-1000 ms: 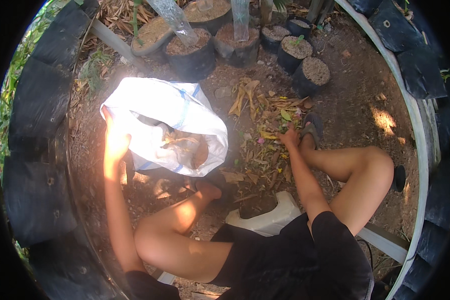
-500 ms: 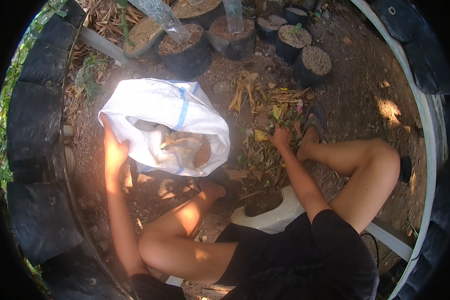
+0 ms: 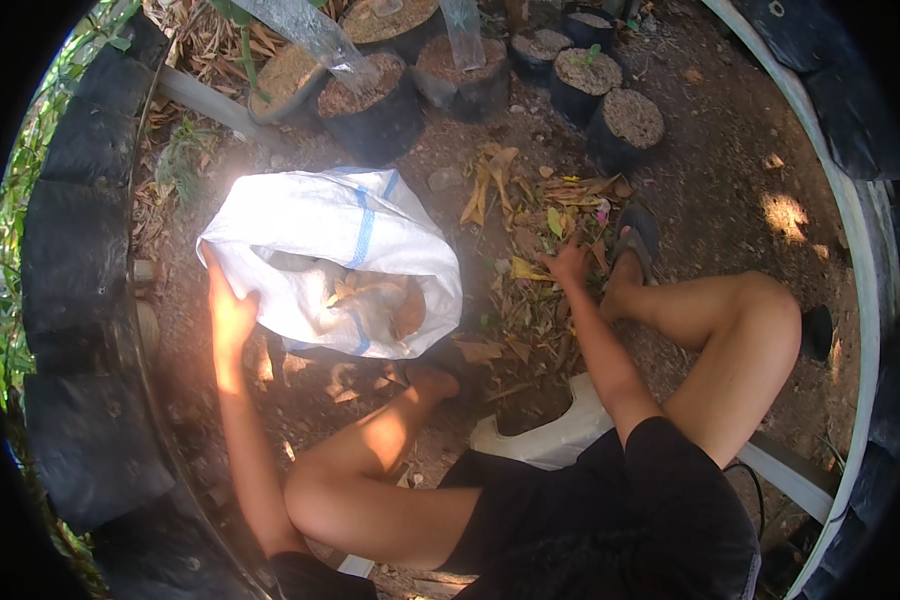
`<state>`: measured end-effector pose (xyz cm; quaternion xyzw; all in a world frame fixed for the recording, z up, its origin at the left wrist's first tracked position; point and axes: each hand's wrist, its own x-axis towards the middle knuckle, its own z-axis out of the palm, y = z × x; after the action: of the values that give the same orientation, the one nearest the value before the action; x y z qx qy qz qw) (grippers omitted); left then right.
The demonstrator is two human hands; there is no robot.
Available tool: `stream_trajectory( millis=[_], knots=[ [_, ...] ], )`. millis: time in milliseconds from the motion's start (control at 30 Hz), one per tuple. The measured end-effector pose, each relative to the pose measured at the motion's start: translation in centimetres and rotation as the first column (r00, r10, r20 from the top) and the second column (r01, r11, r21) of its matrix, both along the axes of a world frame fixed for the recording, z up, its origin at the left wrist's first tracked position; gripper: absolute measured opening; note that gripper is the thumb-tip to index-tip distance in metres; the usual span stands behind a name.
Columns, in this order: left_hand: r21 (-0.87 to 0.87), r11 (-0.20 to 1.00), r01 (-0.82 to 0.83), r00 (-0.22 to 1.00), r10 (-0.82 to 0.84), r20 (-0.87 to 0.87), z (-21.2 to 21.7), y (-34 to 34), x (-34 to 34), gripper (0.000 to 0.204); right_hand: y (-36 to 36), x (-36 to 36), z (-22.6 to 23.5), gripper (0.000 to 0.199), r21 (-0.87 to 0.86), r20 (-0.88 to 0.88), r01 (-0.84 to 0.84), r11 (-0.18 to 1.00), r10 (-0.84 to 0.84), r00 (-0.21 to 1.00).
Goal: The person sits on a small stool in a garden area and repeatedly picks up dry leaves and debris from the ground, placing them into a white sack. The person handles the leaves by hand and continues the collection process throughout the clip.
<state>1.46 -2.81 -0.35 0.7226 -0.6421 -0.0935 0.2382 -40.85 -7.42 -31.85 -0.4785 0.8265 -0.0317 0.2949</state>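
Note:
A white woven sack (image 3: 310, 215) with blue stripes lies on the soil in front of me, its mouth facing me. Dry brown leaves (image 3: 380, 300) show inside it. My left hand (image 3: 232, 312) grips the left edge of the sack's mouth, fingers partly hidden by the cloth. To the right of the sack, a pile of dry and green leaves (image 3: 535, 305) is spread over the ground. Over its right side, my right hand (image 3: 568, 264) reaches down with thumb and fingers apart, touching the leaves. Nothing shows in its grasp.
Several black pots of soil (image 3: 370, 118) stand along the far side, one with a small seedling (image 3: 590, 58). Clear plastic bottles (image 3: 462, 35) stick out of some. My sandalled right foot (image 3: 630, 255) rests beside the leaf pile. Black sheeting (image 3: 75, 260) lines the left edge.
My right hand has shifted slightly up and away over the leaf pile, its fingers spreading more. The left hand keeps its place on the sack.

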Motion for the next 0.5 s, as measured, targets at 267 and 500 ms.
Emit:
stream_trajectory(
  millis=[267,500],
  knots=[
    [0.062,0.998,0.020,1.000,-0.020,-0.002,-0.8,0.0,0.5,0.090,0.1,1.8,-0.9,0.076,0.132,-0.165,-0.320,0.938,0.339,0.926],
    [0.138,0.973,0.187,0.978,-0.172,-0.114,-1.9,-0.5,0.4,0.091,3.7,3.4,-1.4,0.058,0.094,-0.156,-0.480,0.872,0.489,0.858]
  ],
)
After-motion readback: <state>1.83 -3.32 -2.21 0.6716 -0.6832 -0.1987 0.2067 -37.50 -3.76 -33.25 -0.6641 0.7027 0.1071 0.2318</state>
